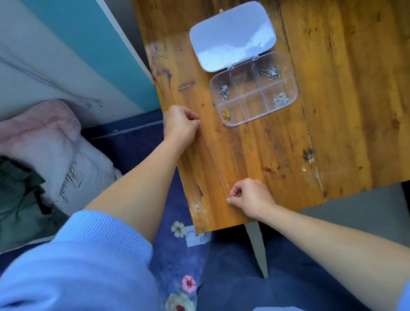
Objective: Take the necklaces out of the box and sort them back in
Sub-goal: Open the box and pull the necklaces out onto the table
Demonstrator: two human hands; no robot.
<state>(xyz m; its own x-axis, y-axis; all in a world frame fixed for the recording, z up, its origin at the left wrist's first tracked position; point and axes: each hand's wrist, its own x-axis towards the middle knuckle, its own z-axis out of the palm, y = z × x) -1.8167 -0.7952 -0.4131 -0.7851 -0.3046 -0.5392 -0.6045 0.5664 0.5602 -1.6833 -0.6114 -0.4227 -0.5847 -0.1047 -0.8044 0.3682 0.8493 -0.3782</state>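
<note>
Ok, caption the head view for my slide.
Both hands, left and right, stretch a thin necklace beside the open box.

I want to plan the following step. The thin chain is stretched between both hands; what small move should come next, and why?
Probably bring the right hand toward the left hand to fold the thin chain. It is stretched far longer than any compartment of the open clear box, whose middle compartments look empty.

Bare wooden table [343, 120] is lying open to the right of both hands. A thin chain [215, 162] is stretching between the left hand [180, 125] and right hand [250, 197], while the open clear box [252, 89] is sitting just beyond the left hand.
</note>
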